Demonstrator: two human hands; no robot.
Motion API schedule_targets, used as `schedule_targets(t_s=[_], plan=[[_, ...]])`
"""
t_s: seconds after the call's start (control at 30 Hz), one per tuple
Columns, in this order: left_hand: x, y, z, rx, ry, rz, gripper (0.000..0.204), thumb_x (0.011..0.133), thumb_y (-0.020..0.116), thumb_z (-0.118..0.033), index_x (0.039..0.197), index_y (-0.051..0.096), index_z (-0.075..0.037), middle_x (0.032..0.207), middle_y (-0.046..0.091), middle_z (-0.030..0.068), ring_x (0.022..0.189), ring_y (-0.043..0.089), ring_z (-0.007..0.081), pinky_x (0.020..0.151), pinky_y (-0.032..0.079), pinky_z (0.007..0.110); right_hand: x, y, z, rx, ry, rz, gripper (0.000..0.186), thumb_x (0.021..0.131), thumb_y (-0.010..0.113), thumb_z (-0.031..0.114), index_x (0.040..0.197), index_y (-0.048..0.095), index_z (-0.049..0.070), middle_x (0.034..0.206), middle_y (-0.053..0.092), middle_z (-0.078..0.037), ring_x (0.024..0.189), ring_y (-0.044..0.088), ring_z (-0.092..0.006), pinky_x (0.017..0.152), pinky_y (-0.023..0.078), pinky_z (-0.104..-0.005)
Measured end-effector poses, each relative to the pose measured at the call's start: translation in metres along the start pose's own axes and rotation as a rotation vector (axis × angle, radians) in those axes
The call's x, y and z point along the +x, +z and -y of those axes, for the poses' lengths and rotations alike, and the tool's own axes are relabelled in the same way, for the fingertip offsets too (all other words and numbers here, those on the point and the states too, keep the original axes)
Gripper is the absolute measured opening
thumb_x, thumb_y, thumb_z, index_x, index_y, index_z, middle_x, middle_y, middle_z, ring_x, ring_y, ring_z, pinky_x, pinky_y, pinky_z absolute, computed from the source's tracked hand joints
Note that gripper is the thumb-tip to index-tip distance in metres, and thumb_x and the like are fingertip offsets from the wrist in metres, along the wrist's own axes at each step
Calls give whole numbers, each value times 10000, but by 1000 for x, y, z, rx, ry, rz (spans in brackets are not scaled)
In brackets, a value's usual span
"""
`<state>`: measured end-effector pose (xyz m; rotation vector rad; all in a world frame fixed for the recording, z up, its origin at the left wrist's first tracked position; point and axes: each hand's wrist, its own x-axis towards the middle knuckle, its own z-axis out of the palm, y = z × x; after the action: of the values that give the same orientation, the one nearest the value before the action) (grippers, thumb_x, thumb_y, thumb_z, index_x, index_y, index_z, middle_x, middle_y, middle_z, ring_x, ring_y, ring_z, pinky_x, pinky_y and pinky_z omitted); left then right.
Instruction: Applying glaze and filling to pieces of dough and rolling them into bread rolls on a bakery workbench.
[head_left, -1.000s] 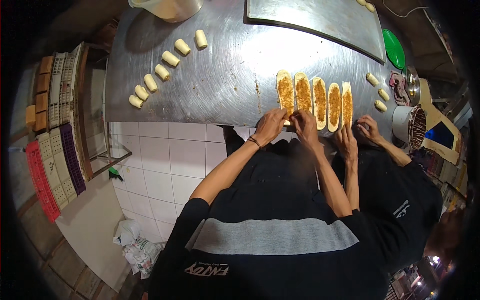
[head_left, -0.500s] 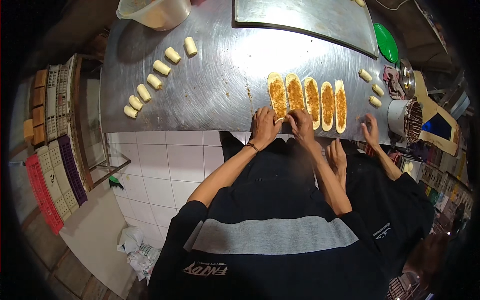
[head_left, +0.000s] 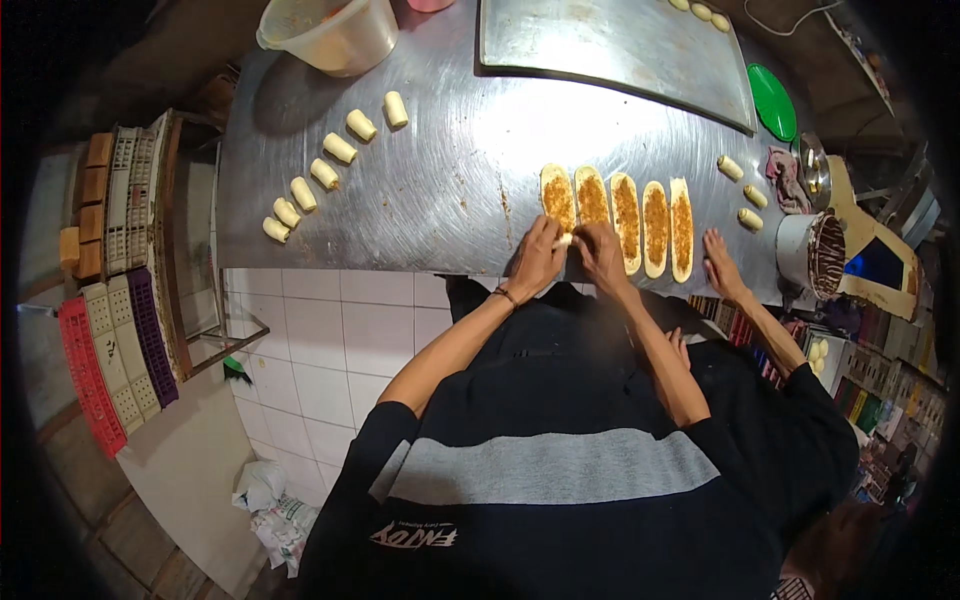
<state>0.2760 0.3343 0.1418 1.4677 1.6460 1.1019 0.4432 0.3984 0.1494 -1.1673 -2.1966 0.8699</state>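
Note:
At the table's near edge, my left hand [head_left: 538, 256] and my right hand [head_left: 602, 254] pinch the curled near end of a flat dough strip [head_left: 557, 195], one at each side. Brown crumbly filling covers the strip's top, and its far part lies flat. To the right of it, several more filled strips [head_left: 626, 215] lie side by side, pointing away from me. My right hand covers the near end of the closest one. Further left, several finished dough rolls [head_left: 340, 148] form a slanting row.
A co-worker's hand [head_left: 720, 262] rests on the table at right, near three dough rolls [head_left: 731, 168]. Behind are a metal tray [head_left: 610, 60], a whitish bucket [head_left: 335, 40] and a green lid [head_left: 772, 103]. A white pot [head_left: 800, 245] and a cloth [head_left: 788, 180] occupy the right edge.
Both my hands have advanced slightly along the strip, and its near end is curled further. The co-worker's one hand has shifted left onto the table; the other has drawn back. The view has shifted slightly.

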Motion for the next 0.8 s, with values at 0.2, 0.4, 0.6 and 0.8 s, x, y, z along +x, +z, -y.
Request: schedule_targets(t_s=[0.2,0.4,0.6,0.8], plan=[[13,-11,12,42,59,20,151,863,675,14,981,585,48,1033,478,184,880,573,352,789,491,422,10,-7,4,-114,-22,107,184,833,736,102,982,693,3,859,666,-164,848,605,-376,765,487,-456],[36,-13,22,81,-7,-78,156,890,681,-14,1011,603,45,1034,520,178,799,590,316,722,492,412,39,-7,4,28,117,38,154,851,719,78,987,679,18,799,632,-181,818,607,-361,740,482,-466],[34,-19,-1,-27,-61,94,293,866,719,16,1112,559,26,1176,464,175,891,670,283,760,581,380,26,-22,-12,-36,-25,132,161,836,719,30,992,684,31,867,634,-166,859,596,-358,783,474,-457],[54,-19,31,159,-65,-85,296,868,721,17,1111,555,33,1181,476,182,845,677,299,730,581,371,50,0,-12,-41,7,33,175,879,719,117,1028,671,39,884,636,-159,894,588,-381,779,456,-466]])
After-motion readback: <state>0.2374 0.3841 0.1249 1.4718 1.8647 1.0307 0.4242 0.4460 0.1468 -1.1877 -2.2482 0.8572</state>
